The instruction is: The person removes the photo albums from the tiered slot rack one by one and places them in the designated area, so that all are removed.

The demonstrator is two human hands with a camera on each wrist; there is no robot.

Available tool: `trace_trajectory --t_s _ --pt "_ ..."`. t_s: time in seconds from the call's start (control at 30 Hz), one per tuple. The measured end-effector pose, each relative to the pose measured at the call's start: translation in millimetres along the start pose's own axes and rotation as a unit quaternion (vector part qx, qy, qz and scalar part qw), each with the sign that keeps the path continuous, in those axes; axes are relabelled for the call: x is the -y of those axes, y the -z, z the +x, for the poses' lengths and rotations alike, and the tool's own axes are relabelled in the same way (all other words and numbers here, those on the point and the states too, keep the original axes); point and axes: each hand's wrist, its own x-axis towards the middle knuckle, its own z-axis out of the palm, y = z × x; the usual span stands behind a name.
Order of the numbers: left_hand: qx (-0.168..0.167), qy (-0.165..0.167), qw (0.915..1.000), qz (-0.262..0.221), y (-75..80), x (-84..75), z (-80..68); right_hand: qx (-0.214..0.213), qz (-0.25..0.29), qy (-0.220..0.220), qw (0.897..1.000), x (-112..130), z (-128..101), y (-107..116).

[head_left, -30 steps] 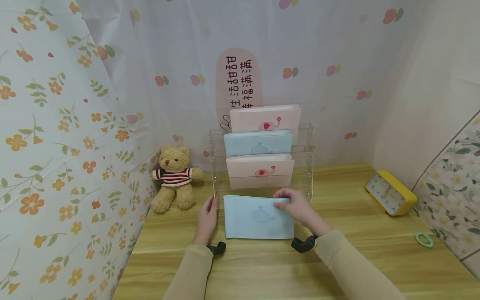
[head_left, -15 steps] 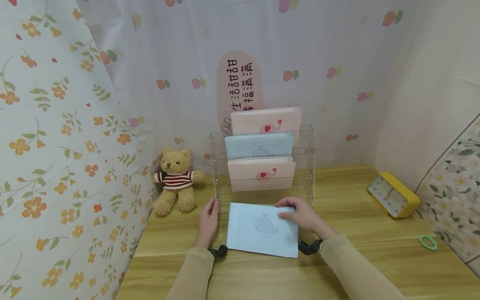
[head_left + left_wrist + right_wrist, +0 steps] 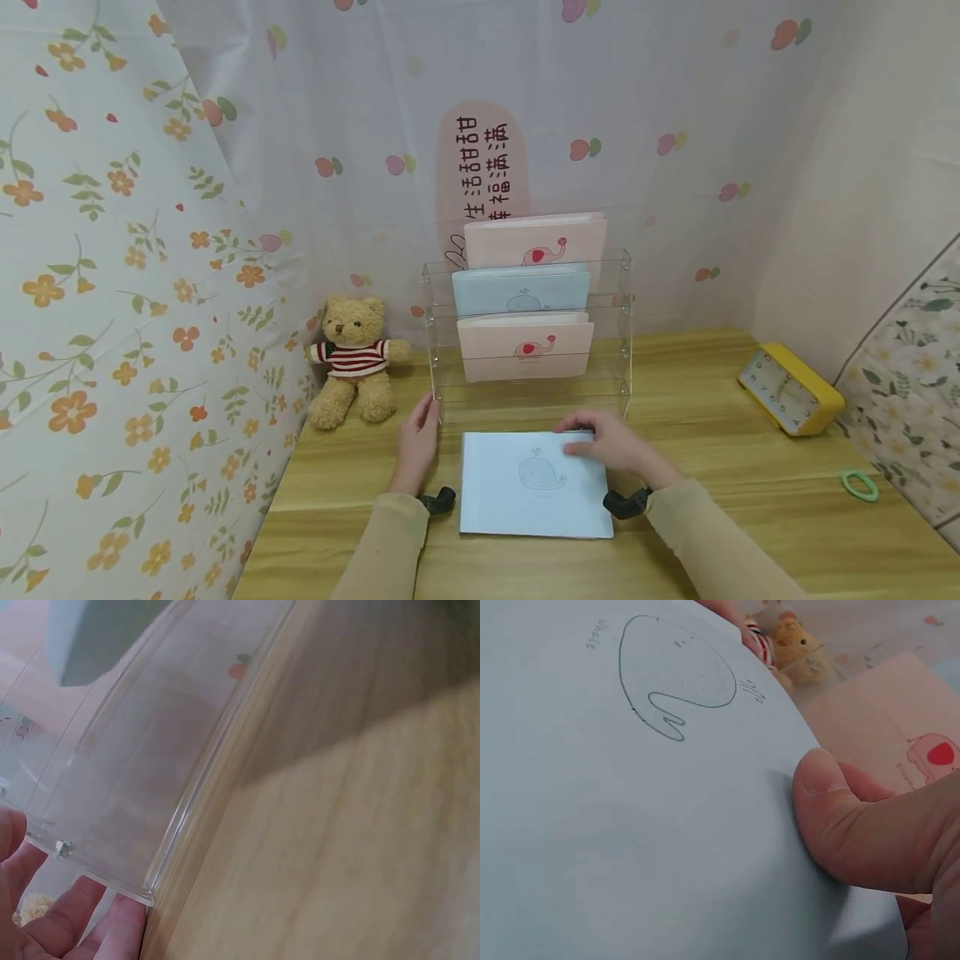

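Blue whale booklet [image 3: 534, 483] lies on the wooden surface [image 3: 720, 517], at 6 o'clock from the clear rack [image 3: 528, 333]. Right hand [image 3: 611, 446] pinches its far right edge; left hand [image 3: 416, 446], fingers straight, steadies the rack's corner. Likely withdrawal step; next needs a clean lift.

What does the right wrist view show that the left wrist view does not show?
Only the right wrist view shows the blue notebook with its whale drawing, the right hand with its thumb pressed on the cover, and the teddy bear. Only the left wrist view shows the clear rack, the left hand at its lower corner, and the wooden table. Both show a pink notebook behind.
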Motion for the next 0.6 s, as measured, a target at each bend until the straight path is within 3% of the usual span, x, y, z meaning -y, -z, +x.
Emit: trace_trajectory --t_s 0.37,0.6 --pt "0.006 0.003 1.0 -0.002 -0.7 -2.2 -2.8 0.054 -0.005 0.005 0.998 -6 -14 -24" --pt "0.01 0.01 0.9999 0.0 0.4 -0.3 -1.1 0.065 0.005 -0.003 0.998 -5 -22 -32"
